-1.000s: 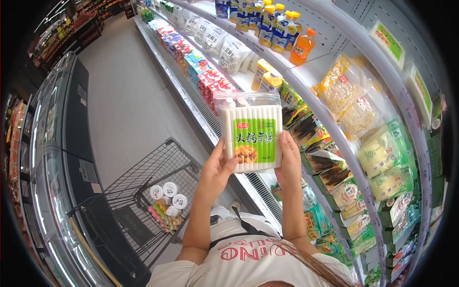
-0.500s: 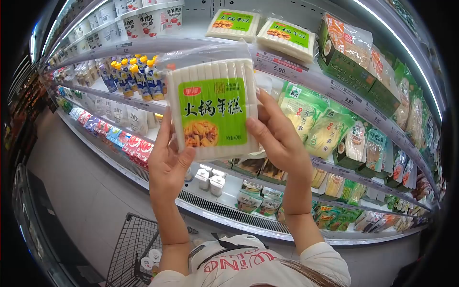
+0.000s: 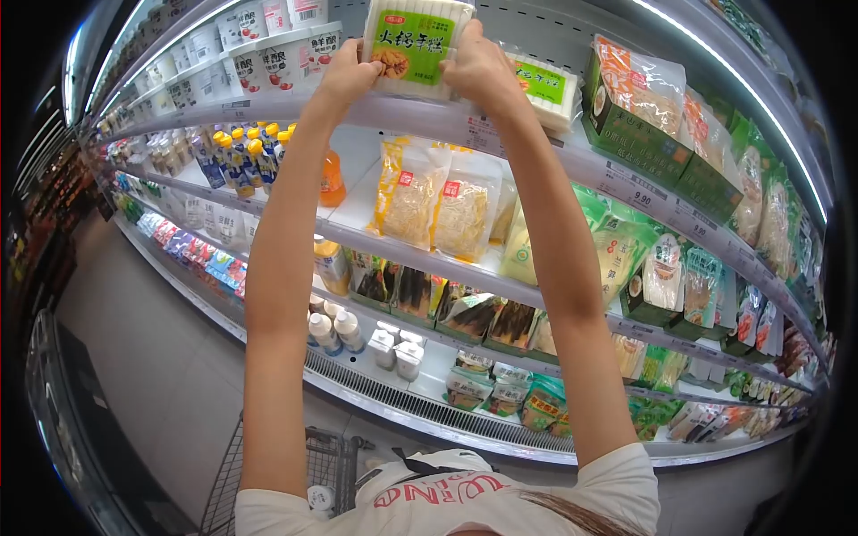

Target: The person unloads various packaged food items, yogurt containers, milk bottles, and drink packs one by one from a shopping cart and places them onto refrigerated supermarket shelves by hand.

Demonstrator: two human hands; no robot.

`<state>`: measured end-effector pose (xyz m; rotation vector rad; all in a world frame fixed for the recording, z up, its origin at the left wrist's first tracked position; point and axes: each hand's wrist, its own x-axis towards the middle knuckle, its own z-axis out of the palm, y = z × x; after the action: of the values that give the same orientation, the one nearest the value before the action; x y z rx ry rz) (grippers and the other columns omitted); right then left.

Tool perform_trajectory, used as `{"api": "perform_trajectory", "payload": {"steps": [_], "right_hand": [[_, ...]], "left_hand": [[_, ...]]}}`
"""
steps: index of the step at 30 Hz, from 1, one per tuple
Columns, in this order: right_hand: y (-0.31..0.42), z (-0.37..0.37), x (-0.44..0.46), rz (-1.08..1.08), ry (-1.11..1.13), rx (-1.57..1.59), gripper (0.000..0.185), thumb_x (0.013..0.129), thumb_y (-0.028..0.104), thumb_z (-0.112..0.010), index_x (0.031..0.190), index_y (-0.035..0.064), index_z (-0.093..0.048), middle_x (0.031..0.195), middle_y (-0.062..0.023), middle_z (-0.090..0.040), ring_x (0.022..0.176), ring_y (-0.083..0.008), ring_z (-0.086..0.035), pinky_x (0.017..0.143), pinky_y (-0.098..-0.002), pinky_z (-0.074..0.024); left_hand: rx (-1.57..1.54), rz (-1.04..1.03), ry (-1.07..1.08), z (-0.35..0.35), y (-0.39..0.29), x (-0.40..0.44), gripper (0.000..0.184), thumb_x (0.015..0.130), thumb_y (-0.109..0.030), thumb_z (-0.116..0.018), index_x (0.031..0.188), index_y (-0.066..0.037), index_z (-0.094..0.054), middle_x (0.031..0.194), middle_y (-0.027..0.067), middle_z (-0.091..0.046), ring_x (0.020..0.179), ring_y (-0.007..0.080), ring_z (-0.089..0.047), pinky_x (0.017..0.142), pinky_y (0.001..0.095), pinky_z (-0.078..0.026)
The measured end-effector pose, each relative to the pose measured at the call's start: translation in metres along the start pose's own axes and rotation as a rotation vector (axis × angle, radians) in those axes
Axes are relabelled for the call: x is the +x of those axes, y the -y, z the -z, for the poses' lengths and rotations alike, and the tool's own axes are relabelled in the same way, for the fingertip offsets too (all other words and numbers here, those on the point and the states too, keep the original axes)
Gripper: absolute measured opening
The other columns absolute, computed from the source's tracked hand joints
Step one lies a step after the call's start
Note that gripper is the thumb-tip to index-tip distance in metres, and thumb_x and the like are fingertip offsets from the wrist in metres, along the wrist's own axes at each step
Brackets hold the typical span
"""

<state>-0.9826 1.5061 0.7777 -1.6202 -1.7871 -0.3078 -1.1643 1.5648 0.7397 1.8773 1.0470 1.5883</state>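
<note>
Both my arms reach up to the upper shelf. A flat clear pack of white sticks with a green label (image 3: 413,45) is held upright between my hands at the shelf's front edge. My left hand (image 3: 350,73) grips its lower left side, and my right hand (image 3: 483,67) grips its right side. Just right of my right hand, a similar white pack with a green label (image 3: 543,85) lies on the same shelf, partly hidden by my hand.
White tubs (image 3: 277,61) stand on the upper left shelf, boxed noodle packs (image 3: 639,107) to the right. Lower down are an orange bottle (image 3: 332,179) and yellow-edged bags (image 3: 409,192). A wire cart (image 3: 331,456) is at the bottom left.
My hands have carried the pack up and away from me, from in front of the shelves to the upper shelf. My arms are now stretched out, and the lower shelves show between them.
</note>
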Motion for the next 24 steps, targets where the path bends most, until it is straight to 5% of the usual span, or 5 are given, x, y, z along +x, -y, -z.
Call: {"api": "perform_trajectory", "payload": {"steps": [5,9,15,19,24], "right_hand": [[0.011,-0.008,-0.018,0.036,-0.047,-0.282,0.064,0.081,0.032,-0.069,0.123,-0.0111,-0.047,0.112,-0.0216,-0.064,0.109,-0.0369,-0.056,0.094,-0.0534,-0.0367],[0.02,-0.003,-0.043,0.022,0.015,-0.348,0.06,0.089,0.042,-0.058,0.125,-0.0055,-0.051,0.116,-0.017,-0.062,0.115,-0.036,-0.05,0.093,-0.0558,-0.0355],[-0.021,0.003,-0.093,-0.033,-0.282,-0.497,0.043,0.097,0.041,-0.046,0.131,0.0164,-0.054,0.138,-0.0148,-0.048,0.127,-0.0422,-0.04,0.101,-0.0618,-0.0287],[-0.053,0.024,-0.087,0.052,-0.129,-0.193,0.036,0.097,0.036,-0.045,0.132,0.0298,-0.052,0.142,-0.0109,-0.043,0.135,-0.0446,-0.028,0.103,-0.0692,-0.0216],[-0.067,0.025,-0.064,0.139,-0.091,-0.167,0.034,0.097,0.034,-0.048,0.13,0.0296,-0.055,0.142,-0.0046,-0.047,0.133,-0.0385,-0.035,0.101,-0.0609,-0.0296]], "left_hand": [[0.142,0.139,0.321,0.014,0.011,0.038,0.046,0.092,-0.038,-0.054,0.109,0.005,-0.06,0.105,0.0125,-0.062,0.099,0.0217,-0.056,0.092,0.0367,-0.041],[0.37,0.316,0.32,0.008,-0.012,0.037,0.079,0.093,-0.064,-0.035,0.122,0.006,-0.055,0.123,0.0244,-0.056,0.122,0.0322,-0.047,0.102,0.0431,-0.034],[0.412,0.246,0.289,-0.016,-0.011,0.028,0.066,0.093,-0.053,-0.046,0.132,0.001,-0.049,0.129,0.0245,-0.052,0.122,0.029,-0.048,0.103,0.0406,-0.034],[0.388,0.202,0.25,-0.026,-0.006,0.033,0.071,0.093,-0.048,-0.05,0.141,0.003,-0.036,0.136,0.0257,-0.047,0.129,0.0309,-0.044,0.107,0.0361,-0.032],[0.399,-0.057,0.117,-0.028,0.016,0.032,0.074,0.09,-0.054,-0.049,0.139,0.0,-0.038,0.127,0.0276,-0.054,0.12,0.0382,-0.052,0.097,0.0437,-0.043]]}}
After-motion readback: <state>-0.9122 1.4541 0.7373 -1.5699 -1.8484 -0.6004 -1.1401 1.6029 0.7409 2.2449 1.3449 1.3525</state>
